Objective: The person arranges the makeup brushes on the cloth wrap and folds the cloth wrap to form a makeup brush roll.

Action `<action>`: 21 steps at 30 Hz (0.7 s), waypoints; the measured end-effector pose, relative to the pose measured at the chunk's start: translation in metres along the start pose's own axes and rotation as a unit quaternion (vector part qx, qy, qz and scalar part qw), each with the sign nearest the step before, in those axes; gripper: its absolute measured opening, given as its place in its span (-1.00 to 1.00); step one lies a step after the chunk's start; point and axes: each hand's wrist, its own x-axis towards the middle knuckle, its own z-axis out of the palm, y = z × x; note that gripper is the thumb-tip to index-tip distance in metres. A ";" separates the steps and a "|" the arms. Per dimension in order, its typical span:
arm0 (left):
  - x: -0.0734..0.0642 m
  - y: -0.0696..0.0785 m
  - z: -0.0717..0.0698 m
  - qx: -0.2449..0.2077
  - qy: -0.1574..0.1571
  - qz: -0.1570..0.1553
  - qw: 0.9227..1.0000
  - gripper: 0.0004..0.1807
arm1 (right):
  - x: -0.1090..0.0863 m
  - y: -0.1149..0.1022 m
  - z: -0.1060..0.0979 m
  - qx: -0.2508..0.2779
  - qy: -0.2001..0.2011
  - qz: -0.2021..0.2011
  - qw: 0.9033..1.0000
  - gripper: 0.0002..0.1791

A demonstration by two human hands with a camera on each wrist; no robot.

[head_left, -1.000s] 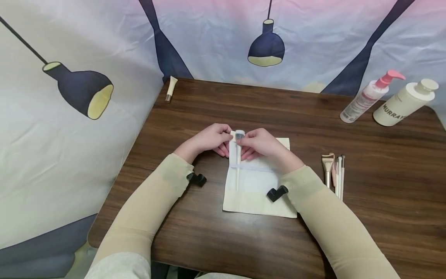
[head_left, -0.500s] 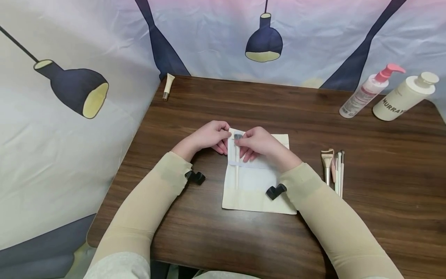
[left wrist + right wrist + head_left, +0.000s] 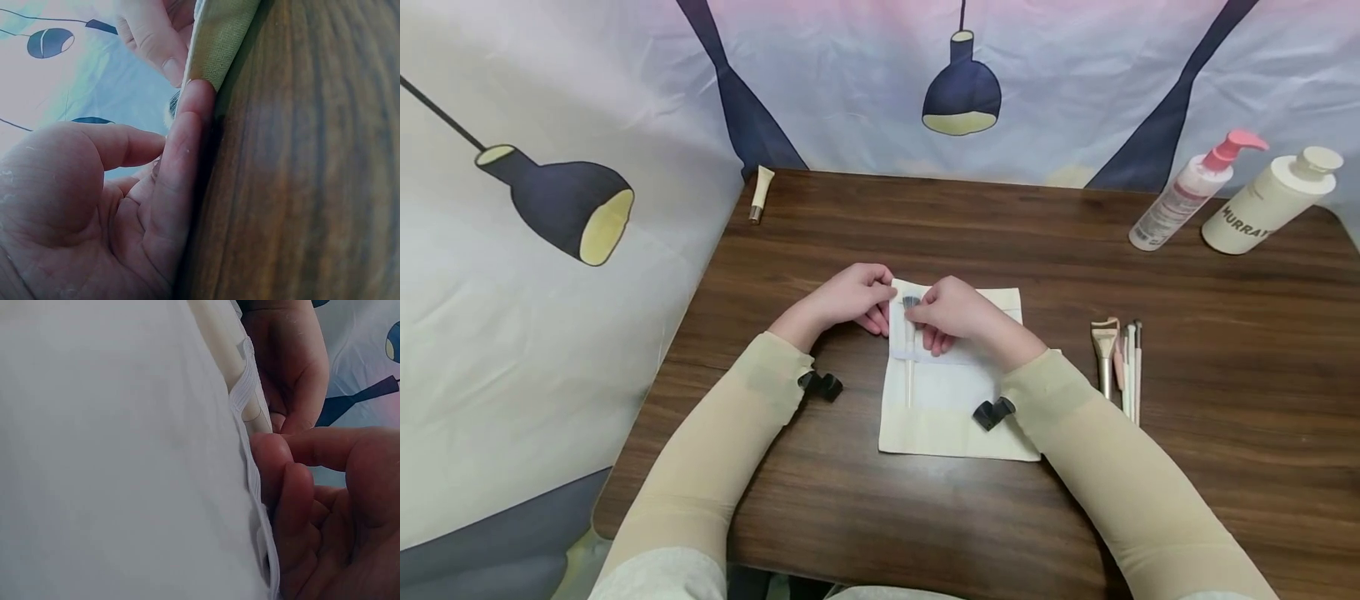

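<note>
A cream fabric brush roll [image 3: 958, 433] lies unfolded on the table. A makeup brush [image 3: 910, 350] with a pale handle and grey bristles lies lengthwise along its left side, bristles at the far end. My right hand [image 3: 962, 315] pinches this brush just below the bristles. In the right wrist view, the pale handle [image 3: 215, 340] runs under a white elastic band [image 3: 251, 462] stitched across the fabric. My left hand [image 3: 856, 300] holds the roll's far left corner between thumb and fingers; the left wrist view shows the fabric edge [image 3: 219, 50] caught there.
Several brushes, among them a broad gold one [image 3: 1105, 350], lie right of the roll beside my right forearm. A pink-topped pump bottle [image 3: 1180, 204] and a cream bottle [image 3: 1262, 212] stand at the back right. A small tube [image 3: 762, 196] stands at the back left.
The brush has slid toward me along the roll, so its bristles now lie below the fabric's far edge. My right hand has moved slightly with it; my left hand keeps its place.
</note>
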 end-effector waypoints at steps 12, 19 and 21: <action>0.003 0.000 0.003 -0.005 0.005 0.002 1.000 -0.83 | 0.002 0.002 0.001 -0.008 -0.003 0.012 1.000 -0.63; 0.002 0.002 0.003 0.001 0.001 -0.003 1.000 -0.82 | 0.002 0.002 0.000 -0.014 -0.016 0.002 1.000 -0.61; 0.003 0.002 0.002 0.002 0.002 -0.002 1.000 -0.82 | 0.002 0.002 -0.001 -0.011 -0.015 -0.006 1.000 -0.61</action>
